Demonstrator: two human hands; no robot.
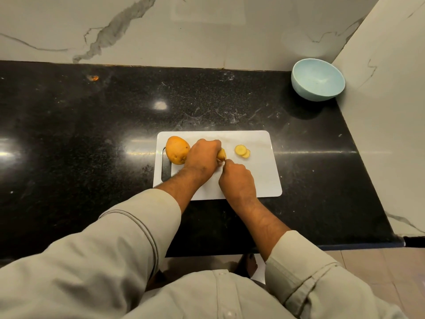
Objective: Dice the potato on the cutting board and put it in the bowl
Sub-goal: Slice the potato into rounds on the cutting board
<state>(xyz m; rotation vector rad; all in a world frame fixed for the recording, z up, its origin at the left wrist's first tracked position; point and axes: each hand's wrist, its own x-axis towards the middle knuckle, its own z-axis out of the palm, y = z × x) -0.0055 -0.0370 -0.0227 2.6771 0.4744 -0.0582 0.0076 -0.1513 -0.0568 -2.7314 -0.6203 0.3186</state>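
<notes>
- Sleeves fill the near edge; both forearms reach out over the black counter to the white board.
- Right hand sits nearest on the board, fingers curled tight round a knife handle. The handle is hidden in the fist; only a thin line of blade shows, edge-on, at the cut end of the potato.
- Left hand lies just beyond, fingers curled down over the potato being cut, pinning it to the board. Only its yellow cut end shows past the fingers.
- A second, whole potato rests at the board's left end, touching the left hand.
- Two slices lie overlapped on the board, just right of the blade.
- Judgement: slicing into rounds is under way; dicing and the transfer are not yet done.
- To do this well: keep the left fingertips tucked behind the knuckles, blade upright, slices even, and shift the grip back as the potato shortens. Its round underside may roll, so press down firmly.
- The pale blue bowl stands far off in the back right corner, well apart from the board, with nothing visible in it.
</notes>
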